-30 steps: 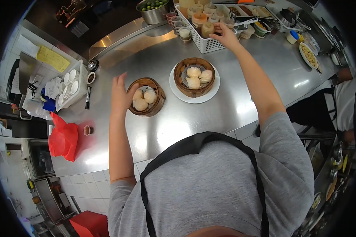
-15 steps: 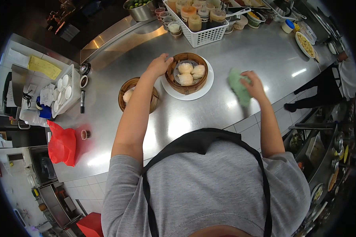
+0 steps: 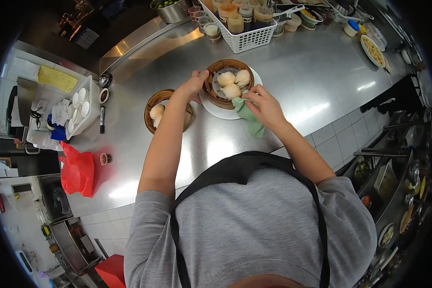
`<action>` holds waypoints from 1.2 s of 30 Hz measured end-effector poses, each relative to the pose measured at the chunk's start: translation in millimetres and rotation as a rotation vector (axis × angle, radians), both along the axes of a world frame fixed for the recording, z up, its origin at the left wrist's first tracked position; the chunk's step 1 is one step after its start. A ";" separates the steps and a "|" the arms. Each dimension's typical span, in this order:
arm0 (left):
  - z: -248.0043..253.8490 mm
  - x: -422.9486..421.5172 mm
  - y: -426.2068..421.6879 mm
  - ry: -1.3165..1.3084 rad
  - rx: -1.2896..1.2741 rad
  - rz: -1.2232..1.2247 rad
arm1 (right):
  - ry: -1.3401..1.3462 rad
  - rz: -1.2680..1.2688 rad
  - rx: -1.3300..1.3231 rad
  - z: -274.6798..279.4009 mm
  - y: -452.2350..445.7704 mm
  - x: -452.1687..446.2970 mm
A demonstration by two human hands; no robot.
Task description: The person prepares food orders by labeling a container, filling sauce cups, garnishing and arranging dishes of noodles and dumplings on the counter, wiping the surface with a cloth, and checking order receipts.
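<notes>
A round bamboo steamer (image 3: 218, 101) holding three pale dumplings (image 3: 232, 91) sits over a white plate (image 3: 215, 112) on the steel counter. Against the steamer's left rim is my left hand (image 3: 195, 83), fingers curled around its side; some fingertips are hidden. My right hand (image 3: 265, 106) pinches a green cloth (image 3: 249, 121) at the steamer's right near edge, and the cloth hangs over the plate rim. To the left, a second bamboo steamer (image 3: 188, 120) with dumplings (image 3: 156, 113) is partly covered by my left forearm.
A white basket of sauce bottles (image 3: 254, 42) stands at the back. On the left are a white basket of small dishes (image 3: 92, 108), a black marker (image 3: 102, 120), a red bag (image 3: 77, 173) and a small sauce cup (image 3: 105, 159). A noodle-like dish (image 3: 372, 51) lies far right.
My right hand has brought the green cloth leftward from the counter to the steamer's edge. My left hand stays at the left rim, and the steamer is shifted slightly on its plate.
</notes>
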State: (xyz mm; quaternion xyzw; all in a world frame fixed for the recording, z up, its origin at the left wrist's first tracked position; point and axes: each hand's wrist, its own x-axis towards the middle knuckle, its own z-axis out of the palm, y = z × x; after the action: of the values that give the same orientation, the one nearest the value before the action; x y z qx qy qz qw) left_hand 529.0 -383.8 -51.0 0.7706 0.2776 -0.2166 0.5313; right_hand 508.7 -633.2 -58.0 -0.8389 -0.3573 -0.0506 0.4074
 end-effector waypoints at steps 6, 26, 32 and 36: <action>-3.7 -22.1 -23.7 0.002 -0.138 0.042 | 0.001 -0.009 -0.034 1.0 -21.2 16.9; -32.1 -56.8 -96.4 -0.177 -0.309 0.394 | -0.217 -0.094 -0.194 -6.4 4.1 8.7; -61.4 -51.6 -74.5 -0.387 0.034 0.309 | 0.011 -0.165 0.270 -16.7 -45.5 13.2; -18.6 -41.5 -71.8 -0.711 0.339 0.159 | 0.077 -0.139 0.137 5.6 -51.0 6.6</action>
State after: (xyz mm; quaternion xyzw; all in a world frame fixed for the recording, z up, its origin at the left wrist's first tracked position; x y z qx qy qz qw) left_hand 487.5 -455.6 -69.6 0.8504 0.1668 0.1540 0.4746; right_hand 515.3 -684.3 -52.4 -0.8331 -0.2780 -0.0709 0.4729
